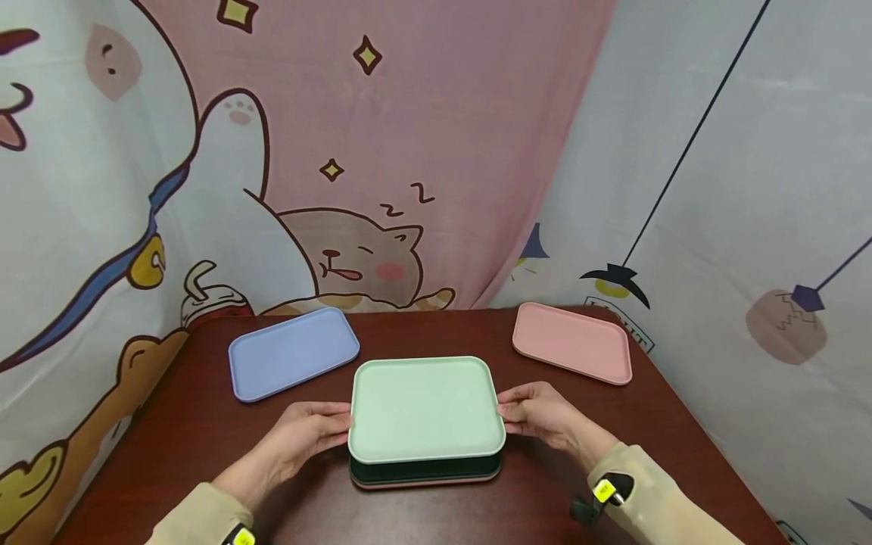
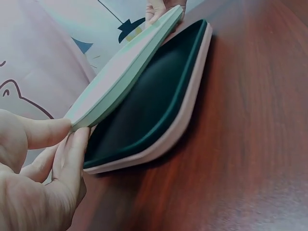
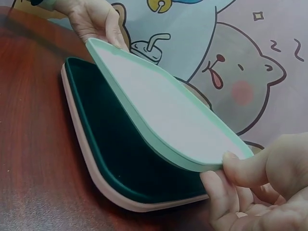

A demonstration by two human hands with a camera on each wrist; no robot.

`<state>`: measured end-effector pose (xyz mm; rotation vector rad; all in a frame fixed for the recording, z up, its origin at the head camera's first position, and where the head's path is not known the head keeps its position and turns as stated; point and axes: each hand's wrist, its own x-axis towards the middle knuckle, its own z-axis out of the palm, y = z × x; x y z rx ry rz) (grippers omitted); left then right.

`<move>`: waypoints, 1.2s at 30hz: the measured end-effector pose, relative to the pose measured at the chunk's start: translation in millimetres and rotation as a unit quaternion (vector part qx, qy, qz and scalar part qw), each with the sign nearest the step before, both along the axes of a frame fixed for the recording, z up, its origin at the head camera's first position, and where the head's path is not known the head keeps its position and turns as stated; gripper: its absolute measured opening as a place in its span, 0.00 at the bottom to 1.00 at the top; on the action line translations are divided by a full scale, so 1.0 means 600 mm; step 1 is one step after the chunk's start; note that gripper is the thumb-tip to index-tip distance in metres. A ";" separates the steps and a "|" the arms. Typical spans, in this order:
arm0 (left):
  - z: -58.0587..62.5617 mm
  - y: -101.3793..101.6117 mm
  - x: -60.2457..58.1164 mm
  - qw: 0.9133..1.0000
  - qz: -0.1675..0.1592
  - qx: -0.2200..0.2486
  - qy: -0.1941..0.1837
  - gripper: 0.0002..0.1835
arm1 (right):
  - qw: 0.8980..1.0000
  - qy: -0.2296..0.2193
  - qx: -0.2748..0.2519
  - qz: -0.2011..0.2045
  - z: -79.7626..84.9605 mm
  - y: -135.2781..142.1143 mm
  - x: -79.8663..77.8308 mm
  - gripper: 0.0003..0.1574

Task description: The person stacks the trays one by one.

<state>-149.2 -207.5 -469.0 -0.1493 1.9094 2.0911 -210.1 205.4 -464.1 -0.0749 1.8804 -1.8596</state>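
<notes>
Both hands hold a light green tray (image 1: pixel 426 409) by its two short ends. At its left end, my left hand (image 1: pixel 300 439) pinches the rim between thumb and fingers. My right hand (image 1: pixel 545 418) grips the opposite rim the same way, thumb on top in the right wrist view. Beneath the green tray lies a dark green tray (image 2: pixel 149 96), nested in a pink tray (image 2: pixel 185 115) that sits on the table. Both wrist views show a gap between the light green tray and the dark one, with the light tray held above it at a tilt.
A blue tray (image 1: pixel 293 354) lies at the back left of the brown table (image 1: pixel 436 515). Another pink tray (image 1: pixel 572 343) lies at the back right. A curtain with cartoon prints (image 1: pixel 436 113) hangs right behind the table.
</notes>
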 end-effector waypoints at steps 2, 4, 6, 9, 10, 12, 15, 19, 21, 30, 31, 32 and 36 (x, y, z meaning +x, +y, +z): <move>-0.006 -0.001 0.003 1.000 -0.003 0.001 0.001 0.26 | 1.000 -0.002 -0.001 0.001 -0.004 0.000 0.003 0.18; -0.012 -0.001 0.007 1.000 -0.004 0.000 0.000 0.26 | 1.000 -0.003 0.002 0.004 -0.006 0.000 0.007 0.18; -0.016 -0.002 0.010 1.000 -0.002 0.000 -0.003 0.25 | 1.000 -0.004 0.007 0.005 -0.010 0.000 0.009 0.18; -0.022 -0.002 0.014 1.000 -0.001 0.000 -0.005 0.25 | 1.000 -0.005 0.012 0.007 -0.017 -0.001 0.012 0.18; -0.024 -0.002 0.015 1.000 -0.002 0.001 -0.004 0.25 | 1.000 -0.005 0.013 0.007 -0.020 -0.001 0.013 0.18; -0.027 -0.002 0.017 1.000 -0.002 0.002 -0.002 0.25 | 1.000 -0.005 0.010 0.009 -0.024 -0.002 0.015 0.18; -0.032 -0.002 0.017 1.000 -0.004 0.006 0.002 0.25 | 1.000 -0.004 0.003 0.011 -0.028 -0.003 0.017 0.18; -0.038 -0.001 0.016 1.000 -0.006 0.010 0.003 0.25 | 1.000 -0.001 0.004 0.012 -0.029 -0.002 0.019 0.19; -0.041 0.000 0.015 1.000 -0.006 0.010 0.003 0.25 | 1.000 0.001 0.009 0.010 -0.029 -0.001 0.019 0.19; -0.041 0.005 0.018 1.000 0.004 -0.001 0.010 0.24 | 1.000 0.004 0.012 0.005 -0.035 -0.001 0.020 0.20; -0.041 0.005 0.019 1.000 0.004 -0.003 0.012 0.24 | 1.000 0.005 0.012 0.004 -0.036 -0.001 0.021 0.20; -0.041 0.005 0.019 1.000 0.006 -0.005 0.013 0.24 | 1.000 0.005 0.012 0.003 -0.036 -0.001 0.021 0.20; -0.040 0.006 0.020 1.000 0.008 -0.013 0.018 0.23 | 1.000 0.006 0.013 0.001 -0.035 -0.002 0.022 0.20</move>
